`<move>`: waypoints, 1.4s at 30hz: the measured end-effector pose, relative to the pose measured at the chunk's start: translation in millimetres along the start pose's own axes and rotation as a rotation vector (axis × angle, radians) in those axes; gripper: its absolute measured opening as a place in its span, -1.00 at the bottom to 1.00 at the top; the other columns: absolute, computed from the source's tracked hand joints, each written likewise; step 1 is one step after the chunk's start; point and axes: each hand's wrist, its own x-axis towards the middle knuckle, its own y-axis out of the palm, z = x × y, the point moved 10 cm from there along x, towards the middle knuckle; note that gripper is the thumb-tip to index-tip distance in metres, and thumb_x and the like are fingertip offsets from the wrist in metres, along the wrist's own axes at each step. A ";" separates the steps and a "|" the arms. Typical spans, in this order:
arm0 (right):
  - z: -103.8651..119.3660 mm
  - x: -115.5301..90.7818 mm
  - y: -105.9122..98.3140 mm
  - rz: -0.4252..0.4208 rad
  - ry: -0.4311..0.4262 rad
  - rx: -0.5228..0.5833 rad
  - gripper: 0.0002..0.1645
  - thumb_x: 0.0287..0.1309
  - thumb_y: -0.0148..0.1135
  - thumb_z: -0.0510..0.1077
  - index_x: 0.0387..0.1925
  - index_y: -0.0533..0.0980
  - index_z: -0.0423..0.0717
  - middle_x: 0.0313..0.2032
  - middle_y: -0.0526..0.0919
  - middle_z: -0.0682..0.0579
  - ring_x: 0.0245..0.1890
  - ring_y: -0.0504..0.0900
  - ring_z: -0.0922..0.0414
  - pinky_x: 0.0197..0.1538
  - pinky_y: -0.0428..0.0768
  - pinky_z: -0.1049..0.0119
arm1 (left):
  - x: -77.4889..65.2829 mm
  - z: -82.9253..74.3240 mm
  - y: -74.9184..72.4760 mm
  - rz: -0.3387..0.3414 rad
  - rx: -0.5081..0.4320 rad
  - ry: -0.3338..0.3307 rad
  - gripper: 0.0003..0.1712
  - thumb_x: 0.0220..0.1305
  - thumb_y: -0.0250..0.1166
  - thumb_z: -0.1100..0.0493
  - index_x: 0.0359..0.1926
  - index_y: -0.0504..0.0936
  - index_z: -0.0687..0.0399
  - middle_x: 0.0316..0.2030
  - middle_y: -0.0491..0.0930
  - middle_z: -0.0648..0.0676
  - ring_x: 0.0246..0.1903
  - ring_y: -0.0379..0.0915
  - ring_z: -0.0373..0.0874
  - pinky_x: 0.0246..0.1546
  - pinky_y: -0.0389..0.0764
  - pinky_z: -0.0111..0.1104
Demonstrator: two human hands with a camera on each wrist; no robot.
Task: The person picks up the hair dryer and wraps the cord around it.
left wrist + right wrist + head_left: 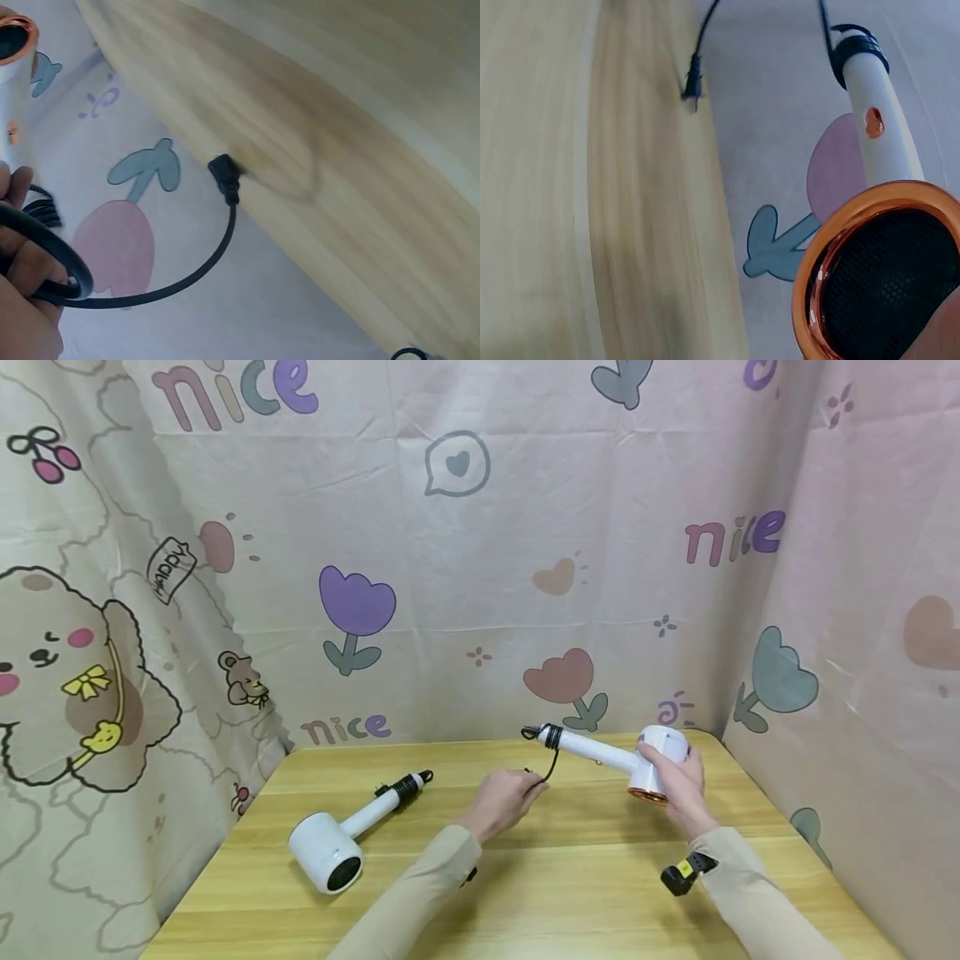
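Note:
My right hand [684,783] grips the head of a white hair dryer [600,751], held above the table with its handle to the left. A copper ring [815,281] rims the dark mesh on its head. Black power cord [552,737] is wound round the handle's end. My left hand [504,803] pinches a loose stretch of that cord beside the handle's end. In the left wrist view, the cord loops over the fingers and its black plug [226,178] dangles free. The right wrist view also has the plug [693,84], hanging left of the handle.
On the left of the wooden table [577,868] lies a second white hair dryer [318,847], its cord [407,790] wrapped round the handle. Printed curtains [465,568] hang behind the table and along both sides.

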 end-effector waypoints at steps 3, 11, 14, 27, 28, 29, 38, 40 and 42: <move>10.5 -1.3 -7.6 -0.063 -0.097 -0.126 0.22 0.06 0.40 0.25 0.52 -0.08 -0.03 0.27 0.32 -0.19 0.12 0.40 -0.03 -0.06 0.51 0.33 | 3.5 -2.3 -3.2 0.006 0.009 -0.003 -0.82 0.37 0.24 0.08 -0.30 0.74 -0.03 -0.49 0.70 -0.13 -0.56 0.50 -0.39 -0.50 0.52 -0.59; 30.9 -6.2 -11.4 -0.133 -0.264 -0.354 0.27 -0.01 0.42 0.30 0.54 -0.10 0.10 0.10 0.46 -0.27 -0.02 0.49 -0.15 -0.19 0.56 0.14 | 8.0 -4.8 -13.5 0.001 0.135 0.046 -0.83 0.32 0.30 0.04 -0.41 0.70 -0.08 -0.59 0.59 -0.18 -0.61 0.42 -0.35 -0.62 0.42 -0.51; 37.2 -7.6 -8.0 -0.126 -0.318 -0.433 0.26 -0.04 0.43 0.32 0.54 -0.08 0.16 -0.01 0.52 -0.26 -0.11 0.53 -0.15 -0.27 0.50 0.16 | 11.4 -4.3 -17.5 0.018 0.203 0.066 -0.84 0.29 0.32 0.01 -0.39 0.71 -0.08 -0.58 0.60 -0.17 -0.62 0.44 -0.33 -0.64 0.44 -0.48; 50.5 -6.3 12.4 0.185 -0.462 -0.496 0.24 -0.06 0.52 0.13 0.52 -0.02 0.11 0.01 0.48 -0.33 -0.17 0.58 -0.19 -0.44 0.67 0.24 | 21.4 19.4 -46.5 -0.096 0.182 0.112 -0.81 0.18 0.36 -0.09 -0.46 0.74 -0.17 -0.62 0.54 -0.15 -0.67 0.40 -0.31 -0.65 0.41 -0.48; 49.7 -5.6 12.8 0.204 -0.455 -0.483 0.24 -0.06 0.52 0.12 0.52 -0.02 0.11 0.02 0.47 -0.33 -0.16 0.57 -0.20 -0.43 0.68 0.23 | 21.3 21.5 -46.9 -0.094 0.175 0.109 -0.81 0.20 0.35 -0.10 -0.44 0.75 -0.17 -0.62 0.52 -0.15 -0.67 0.36 -0.31 -0.64 0.38 -0.48; 48.7 -4.8 13.0 0.220 -0.446 -0.476 0.24 -0.05 0.52 0.11 0.53 -0.03 0.10 0.03 0.46 -0.33 -0.14 0.57 -0.20 -0.41 0.68 0.23 | 21.3 23.9 -46.7 -0.090 0.164 0.103 -0.81 0.21 0.34 -0.09 -0.40 0.76 -0.17 -0.61 0.52 -0.15 -0.66 0.34 -0.31 -0.63 0.37 -0.48; 40.1 -1.3 18.8 0.405 -0.365 -0.341 0.16 0.04 0.47 -0.02 0.52 -0.03 -0.02 0.14 0.38 -0.35 -0.10 0.55 -0.13 -0.27 0.70 0.14 | 17.9 41.9 -38.3 -0.050 0.034 0.024 -0.74 0.33 0.22 -0.09 -0.20 0.78 -0.17 -0.50 0.54 -0.17 -0.57 0.39 -0.35 -0.46 0.49 -0.49; 36.6 -1.0 18.6 0.442 -0.332 -0.292 0.14 0.06 0.45 -0.04 0.53 -0.04 0.01 0.14 0.36 -0.35 -0.15 0.58 -0.09 -0.29 0.71 0.10 | 17.2 43.2 -35.7 -0.036 -0.018 0.016 -0.73 0.36 0.20 -0.07 -0.18 0.78 -0.13 -0.47 0.57 -0.17 -0.54 0.43 -0.35 -0.43 0.54 -0.48; 32.1 -0.8 17.6 0.472 -0.298 -0.245 0.13 0.10 0.42 -0.05 0.53 -0.06 0.03 0.14 0.34 -0.36 -0.21 0.60 -0.03 -0.31 0.72 0.06 | 16.6 44.8 -32.9 -0.013 -0.067 0.007 -0.71 0.39 0.17 -0.05 -0.16 0.77 -0.10 -0.44 0.60 -0.16 -0.50 0.45 -0.35 -0.39 0.55 -0.48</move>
